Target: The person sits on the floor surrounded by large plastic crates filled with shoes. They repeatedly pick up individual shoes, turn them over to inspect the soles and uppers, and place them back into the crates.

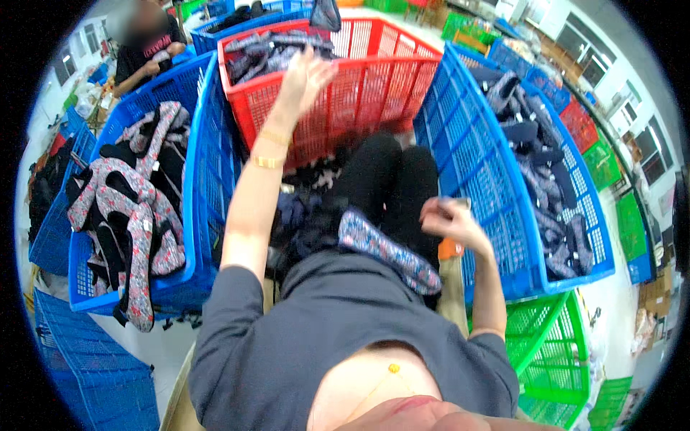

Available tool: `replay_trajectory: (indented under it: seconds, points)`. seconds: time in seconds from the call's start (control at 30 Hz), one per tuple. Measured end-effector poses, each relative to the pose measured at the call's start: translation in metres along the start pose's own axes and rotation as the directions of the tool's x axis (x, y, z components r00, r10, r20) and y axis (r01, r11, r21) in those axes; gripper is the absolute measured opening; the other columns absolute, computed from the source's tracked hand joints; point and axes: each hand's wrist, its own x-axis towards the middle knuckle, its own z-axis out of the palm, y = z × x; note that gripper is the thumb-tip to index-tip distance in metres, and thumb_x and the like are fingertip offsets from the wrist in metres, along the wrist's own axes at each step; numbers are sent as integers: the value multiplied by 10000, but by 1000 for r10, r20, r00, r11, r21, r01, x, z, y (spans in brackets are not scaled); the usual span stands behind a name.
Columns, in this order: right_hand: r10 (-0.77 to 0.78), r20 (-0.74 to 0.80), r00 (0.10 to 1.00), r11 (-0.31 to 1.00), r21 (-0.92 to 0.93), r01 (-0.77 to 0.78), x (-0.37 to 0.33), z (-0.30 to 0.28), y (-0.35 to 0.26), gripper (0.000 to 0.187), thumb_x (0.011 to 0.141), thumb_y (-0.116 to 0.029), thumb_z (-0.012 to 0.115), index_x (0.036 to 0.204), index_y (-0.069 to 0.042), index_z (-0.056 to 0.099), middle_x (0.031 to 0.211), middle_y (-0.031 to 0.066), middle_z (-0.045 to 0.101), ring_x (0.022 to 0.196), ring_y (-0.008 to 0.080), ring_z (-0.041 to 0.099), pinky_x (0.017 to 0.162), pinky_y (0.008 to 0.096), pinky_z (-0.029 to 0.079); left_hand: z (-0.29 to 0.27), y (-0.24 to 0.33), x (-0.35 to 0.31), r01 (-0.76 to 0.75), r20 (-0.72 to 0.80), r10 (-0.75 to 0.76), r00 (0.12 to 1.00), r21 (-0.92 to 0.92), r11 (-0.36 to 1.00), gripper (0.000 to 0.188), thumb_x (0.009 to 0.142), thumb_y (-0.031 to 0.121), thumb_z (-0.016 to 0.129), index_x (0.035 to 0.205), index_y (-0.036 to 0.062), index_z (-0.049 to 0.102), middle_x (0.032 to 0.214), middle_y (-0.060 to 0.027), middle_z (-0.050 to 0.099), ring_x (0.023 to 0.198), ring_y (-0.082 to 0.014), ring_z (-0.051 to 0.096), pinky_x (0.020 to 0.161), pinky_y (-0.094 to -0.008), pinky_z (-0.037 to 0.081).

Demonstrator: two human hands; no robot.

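My left hand [309, 77] reaches out over the near rim of a red plastic crate [345, 97], fingers stretched and nothing in them. Beyond its fingertips, a dark cloth piece [325, 16] shows above the crate's far rim, apart from the hand; I cannot tell if it is in the air. My right hand [454, 224] is curled over the right side of my lap, closed around a small greyish thing [454, 203] too blurred to name. Across my lap lies a padded strip of blue floral fabric [388, 251], touched by neither hand.
Dark patterned pieces [277, 52] fill the red crate's left part. A blue crate [190, 215] at left holds pink floral padded pieces [133, 205]. The right blue crate [496, 187] holds navy ones [539, 165]. A green crate [550, 352] stands lower right. Another person [147, 50] is far left.
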Motion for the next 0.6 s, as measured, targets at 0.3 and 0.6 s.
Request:
replay_trajectory:
  seconds: [0.3, 0.6]
  points:
    - [138, 297, 945, 935, -355, -25, 2, 57, -28, 445, 683, -255, 707, 1058, -22, 652, 849, 216, 660, 794, 321, 668, 727, 387, 531, -69, -52, -114, 210, -102, -216, 971, -59, 976, 353, 966, 158, 524, 1268, -8, 446, 1236, -196, 552, 1122, -314, 584, 957, -413, 515]
    - [175, -124, 977, 960, 242, -141, 13, -1, -19, 340, 802, -62, 705, 1128, 8, 638, 967, -15, 636, 849, 49, 559, 773, 210, 469, -42, -58, -142, 321, 98, -363, 927, 297, 899, 315, 972, 198, 536, 1210, -5, 569, 1110, -115, 650, 993, -177, 636, 863, -306, 531]
